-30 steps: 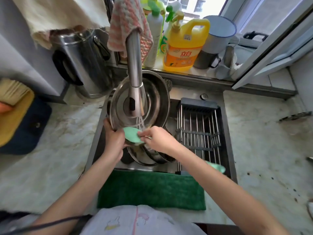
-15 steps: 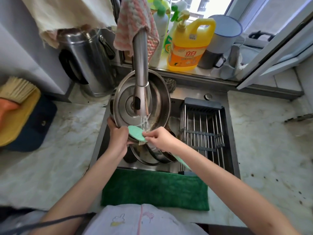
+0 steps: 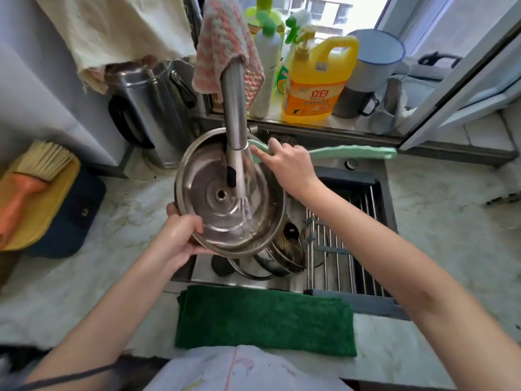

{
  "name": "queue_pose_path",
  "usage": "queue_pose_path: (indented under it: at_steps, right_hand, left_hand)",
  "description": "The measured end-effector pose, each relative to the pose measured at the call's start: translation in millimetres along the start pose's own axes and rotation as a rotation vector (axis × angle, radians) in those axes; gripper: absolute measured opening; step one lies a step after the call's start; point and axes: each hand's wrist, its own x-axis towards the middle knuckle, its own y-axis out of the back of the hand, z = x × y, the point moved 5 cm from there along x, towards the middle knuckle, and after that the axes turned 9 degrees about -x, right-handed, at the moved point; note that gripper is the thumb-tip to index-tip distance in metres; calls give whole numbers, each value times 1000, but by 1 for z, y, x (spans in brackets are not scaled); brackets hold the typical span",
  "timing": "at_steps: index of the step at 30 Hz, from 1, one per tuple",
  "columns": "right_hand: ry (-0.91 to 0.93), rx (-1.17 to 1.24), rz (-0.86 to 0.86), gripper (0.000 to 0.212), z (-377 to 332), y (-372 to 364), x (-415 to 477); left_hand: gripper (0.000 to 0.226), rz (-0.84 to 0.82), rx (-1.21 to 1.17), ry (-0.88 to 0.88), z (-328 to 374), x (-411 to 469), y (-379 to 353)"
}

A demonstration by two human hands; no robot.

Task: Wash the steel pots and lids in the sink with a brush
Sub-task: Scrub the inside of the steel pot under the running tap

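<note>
While water from the faucet (image 3: 234,114) runs onto it, a steel lid (image 3: 208,176) is held tilted over the sink (image 3: 203,273), underside and centre fastening facing up. Left hand (image 3: 180,238): fingers and thumb clamped on the lid's lower-left rim. Right hand (image 3: 284,165): fingers curled round the handle of a pale green brush (image 3: 352,152), whose head meets the lid's upper rim just behind the faucet while the handle points right across the sink's back edge. Beneath the lid, inside the sink: further steel pots (image 3: 284,255), stacked at a slant. Right part of the sink: a wire rack (image 3: 338,249). Front edge: a folded green cloth (image 3: 265,320). Windowsill: a yellow detergent bottle (image 3: 315,80). Faucet neck: a pink checked cloth (image 3: 225,38) draped over it.
</note>
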Motion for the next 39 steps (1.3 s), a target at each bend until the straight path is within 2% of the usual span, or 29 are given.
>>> queue_pose_path:
  at_steps: [2,4,6,8,10,11,13,15,17,19,21,23,25,26,28,31,33,36,37,39]
  right_hand:
    - [5,58,-368,53,-11,-14,-13]
    - [-25,219,-724,36,-28,-29,-35]
    - [-102,369,-863,32,-34,-36,-42]
    - [-88,366,-787,34,-25,-42,-31]
    - [-66,274,-477,30,-9,-38,-10]
    - [-54,229,-320,40,-5,-32,-4]
    - [-111,267,-157,51,-8,-15,0]
    - [-206,460,-229,31,-24,-10,3]
    - [-228,758,-475,14,-43,-8,2]
    - [-74,961,-678,16,-56,-2,-12]
    - [156,877,-772,24,-54,1,-30]
    - [160,613,-732,29,-34,-7,-38]
    - [11,338,-601,41,-18,-12,-39]
    - [-68,291,-552,45,-19,-11,-37]
    - [-117,419,-541,41,-39,-12,-37]
    - [142,699,-665,28,-71,-3,-53]
    - [234,622,-680,31,-61,1,-59]
    - [44,276,-576,42,-39,-9,-57]
    - [-36,273,-541,46,-42,-9,-57]
    - [-86,477,-551,37,-64,-8,-55]
  left_hand:
    - [62,31,-80,14,4,8,7]
    - [66,80,-80,6,7,15,12]
    - [67,83,-50,34,4,17,13]
    - [62,46,-24,106,-5,12,11]
    - [55,-15,6,155,-10,6,4]
    - [53,-48,-1,164,-10,3,-1]
    - [49,-90,-59,170,-9,-2,-10]
    - [51,-119,-81,168,-6,0,-16]
    - [58,-135,-88,162,-8,5,-17]
    - [52,-129,-98,174,-12,6,-14]
    - [40,-116,-128,192,-18,5,-9]
    - [35,-106,-155,207,-25,2,-3]
    - [34,-119,-173,245,-37,-2,-3]
    - [34,-130,-176,273,-43,-3,-6]
    - [34,-154,-169,314,-52,-6,-13]
    - [39,-154,-197,308,-53,-2,-11]
    - [44,-136,-248,297,-52,2,-1]
    - [42,-140,-347,300,-56,-2,3]
    - [40,-153,-339,297,-58,-4,0]
    - [38,-165,-301,279,-58,-5,-5]
